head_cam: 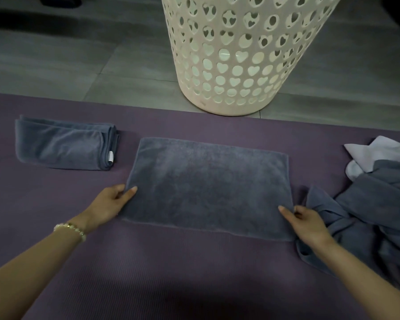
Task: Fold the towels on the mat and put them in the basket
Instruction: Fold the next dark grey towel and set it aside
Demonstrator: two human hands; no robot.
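Observation:
A grey towel (208,185) lies flat in a rectangle on the purple mat (171,273). My left hand (111,204) pinches its left edge between thumb and fingers. My right hand (307,225) pinches its right edge near the front corner. To the left lies a folded grey towel (65,146) with a small white tag. At the right edge sits a heap of loose grey towels (367,209) with a pale lilac towel (379,153) among them. The cream basket (240,54) with heart-shaped holes stands just beyond the mat; its opening is out of view.
Grey floor tiles (56,54) stretch behind the mat. A bead bracelet (72,229) is on my left wrist. The mat's far edge runs right under the basket's foot.

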